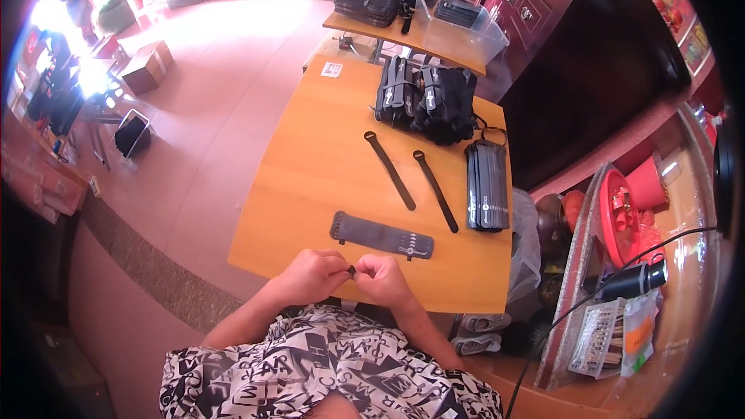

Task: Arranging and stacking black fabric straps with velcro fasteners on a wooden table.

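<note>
Near the table's front edge, my left hand (317,275) and my right hand (381,279) meet, fingers pinched together. Between their fingertips is a small black piece (352,270), mostly hidden, whose kind I cannot make out. Just beyond the hands a grey fabric band (376,236) lies flat, with small slots near its right end and short black tabs along its lower edge. Farther off lie two black straps, the left strap (390,171) and the right strap (437,192), each with a ring-shaped end pointing away from me.
A stack of grey bands (487,186) lies at the table's right edge. Behind it sit bundled dark bands (446,101). A second table (353,24) holds a black bundle (367,5) and a clear plastic bin (481,35). At right, a shelf carries a red basin (613,225) and a black bottle (636,281).
</note>
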Demonstrator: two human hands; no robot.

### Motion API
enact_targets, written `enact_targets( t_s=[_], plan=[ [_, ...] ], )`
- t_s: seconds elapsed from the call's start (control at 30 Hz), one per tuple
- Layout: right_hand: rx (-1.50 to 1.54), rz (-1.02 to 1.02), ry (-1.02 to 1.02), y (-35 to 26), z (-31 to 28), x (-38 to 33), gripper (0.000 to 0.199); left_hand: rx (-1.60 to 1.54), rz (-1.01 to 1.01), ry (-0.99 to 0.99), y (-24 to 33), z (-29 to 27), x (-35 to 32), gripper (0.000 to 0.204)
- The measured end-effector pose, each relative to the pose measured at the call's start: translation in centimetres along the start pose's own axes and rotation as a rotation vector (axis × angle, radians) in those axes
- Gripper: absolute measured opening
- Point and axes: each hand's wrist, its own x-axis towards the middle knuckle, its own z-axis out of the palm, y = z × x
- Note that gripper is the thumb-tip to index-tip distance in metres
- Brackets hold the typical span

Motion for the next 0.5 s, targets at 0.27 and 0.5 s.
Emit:
enact_targets(
  t_s=[0.27,0.5],
  plan=[
    [0.017,0.000,0.002,0.9,0.3,0.3,0.009,0.161,0.009,-0.062,0.4,0.0,0.3,0.008],
    [-0.062,-0.034,0.053,1.2,0.6,0.5,0.009,0.469,0.032,0.087,1.2,1.9,0.0,0.012]
  ],
)
